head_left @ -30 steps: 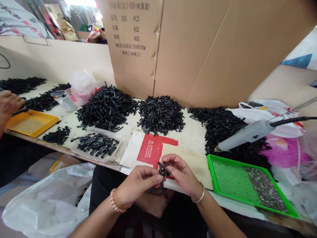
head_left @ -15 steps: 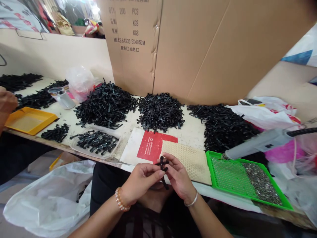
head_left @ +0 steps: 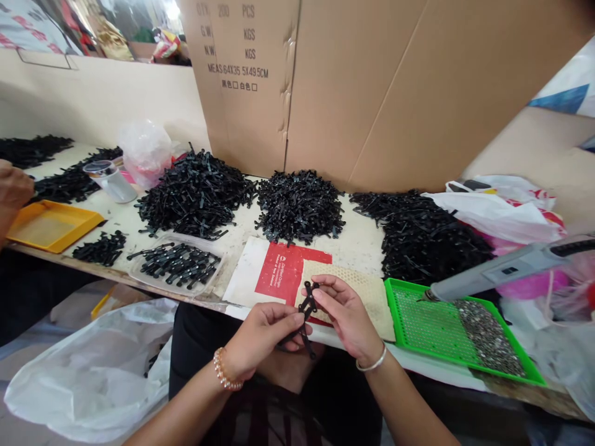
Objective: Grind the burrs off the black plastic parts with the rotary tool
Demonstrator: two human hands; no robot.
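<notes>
Between my two hands is a set of thin black strips (head_left: pixel 307 310) with round ends, crossing one another like a small linkage. My left hand (head_left: pixel 267 331) pinches its lower part between thumb and fingers. At its upper end, the thumb and fingertips of my right hand (head_left: pixel 346 316) grip it. One strip hangs down below the fingers. Under and behind the hands lie a honeycomb-textured pad (head_left: pixel 372 296) and a red and white card (head_left: pixel 274 272). Right of the pad, a grey electric screwdriver (head_left: pixel 493 274) rests with its tip over a green tray (head_left: pixel 418 337) of small metal screws.
Heaps of black strips (head_left: pixel 195 192) line the table, with more strips in a clear plastic tray (head_left: pixel 179 267). A tall cardboard sheet (head_left: pixel 362 93) stands behind. At far left are a yellow tray (head_left: pixel 53 226), a mug (head_left: pixel 111 181) and another person's hand (head_left: pixel 13 186). Plastic bags flank the table.
The black strips have turned and spread into a clearer crossed shape. My right hand has shifted slightly right and up along them. The view has moved a little.
</notes>
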